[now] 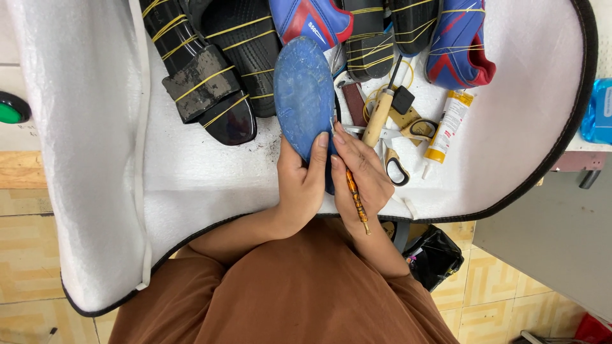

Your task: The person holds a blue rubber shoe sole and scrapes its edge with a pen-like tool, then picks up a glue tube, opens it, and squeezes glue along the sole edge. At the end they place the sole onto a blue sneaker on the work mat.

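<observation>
From the head camera, the left hand grips the heel end of a blue shoe held sole up over the white padded work mat, fingers wrapped round its edge. The right hand pinches an orange-handled awl, its tip at the sole's side. Just beside the right hand lie a wooden-handled tool, scissors and a glue tube; black sandals bound with yellow rubber bands lie well left
</observation>
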